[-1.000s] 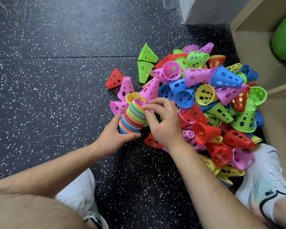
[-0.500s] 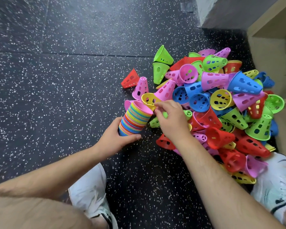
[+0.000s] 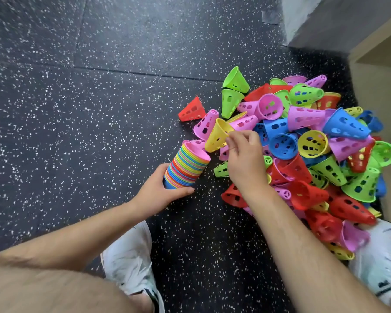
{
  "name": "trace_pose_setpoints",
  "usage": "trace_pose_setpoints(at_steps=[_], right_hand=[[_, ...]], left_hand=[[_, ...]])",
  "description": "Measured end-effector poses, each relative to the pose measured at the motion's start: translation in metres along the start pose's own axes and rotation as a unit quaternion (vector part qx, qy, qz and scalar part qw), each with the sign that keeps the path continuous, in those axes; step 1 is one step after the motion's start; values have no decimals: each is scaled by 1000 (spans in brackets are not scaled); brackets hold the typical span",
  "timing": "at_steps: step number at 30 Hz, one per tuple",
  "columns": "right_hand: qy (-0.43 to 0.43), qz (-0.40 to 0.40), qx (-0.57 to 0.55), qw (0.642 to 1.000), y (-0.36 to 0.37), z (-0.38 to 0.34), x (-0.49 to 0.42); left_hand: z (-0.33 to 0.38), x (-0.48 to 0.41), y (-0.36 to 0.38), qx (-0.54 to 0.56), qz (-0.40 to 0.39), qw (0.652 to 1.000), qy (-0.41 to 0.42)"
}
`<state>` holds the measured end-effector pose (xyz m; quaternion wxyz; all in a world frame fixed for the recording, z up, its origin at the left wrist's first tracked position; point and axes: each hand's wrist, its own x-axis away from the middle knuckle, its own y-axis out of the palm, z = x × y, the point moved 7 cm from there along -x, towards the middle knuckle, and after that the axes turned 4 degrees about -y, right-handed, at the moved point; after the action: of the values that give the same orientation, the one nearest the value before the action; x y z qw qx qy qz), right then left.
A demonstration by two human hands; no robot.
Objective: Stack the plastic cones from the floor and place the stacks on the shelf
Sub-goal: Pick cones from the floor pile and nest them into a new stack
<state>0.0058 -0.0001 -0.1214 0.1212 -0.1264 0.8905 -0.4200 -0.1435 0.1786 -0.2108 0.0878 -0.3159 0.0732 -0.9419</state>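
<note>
The right grip (image 3: 244, 159) had newly pinched up one yellow cone (image 3: 217, 136). The left grip (image 3: 158, 190) clasped one stack (image 3: 187, 166); the pile (image 3: 314, 143) held perhaps fifty.

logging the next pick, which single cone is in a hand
The yellow cone pinched by the right hand beside the stack; every other single cone lies in the pile.

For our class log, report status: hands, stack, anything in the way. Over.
Left grip holds tilted cone stack. Right grip pinches yellow cone at stack's top, not yet nested. Nothing between them; loose pile to the right.
</note>
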Motion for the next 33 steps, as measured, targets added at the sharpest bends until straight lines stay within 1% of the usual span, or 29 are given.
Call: trace_pose_setpoints(at_steps=[3,5,10,13,14,15,18,19,21,25,30,33], right_hand=[[-19,30,-31,999,-9,-11,-3],[-38,22,-46,998,-9,-19,-4],[-72,-73,-60,993,9,-34,7],[-48,-166,-97,980,26,-36,18],[-36,-183,-112,976,30,-35,21],[-28,-176,-122,976,32,-35,22],[7,-96,-119,988,32,-23,20],[19,-86,-109,990,32,-19,21],[8,-97,-74,992,37,-12,24],[-34,-158,3,987,47,-11,35],[-36,-174,38,983,47,-10,39],[-21,-187,35,982,45,-9,38]], left_hand=[[-2,-2,0,-1,-4,1000,0],[-1,-2,0,-3,-1,1000,1],[4,-2,-1,-4,12,1000,9],[5,-1,-4,-10,23,1000,12],[5,0,-6,-11,27,999,11],[5,1,-7,-12,30,999,10],[0,3,-11,-15,34,999,9],[-2,5,-12,-14,34,999,6],[-7,8,-14,-9,37,999,1],[-15,15,-16,-6,37,999,-3],[-23,20,-17,1,34,999,-8],[-23,21,-17,-2,31,999,-6]])
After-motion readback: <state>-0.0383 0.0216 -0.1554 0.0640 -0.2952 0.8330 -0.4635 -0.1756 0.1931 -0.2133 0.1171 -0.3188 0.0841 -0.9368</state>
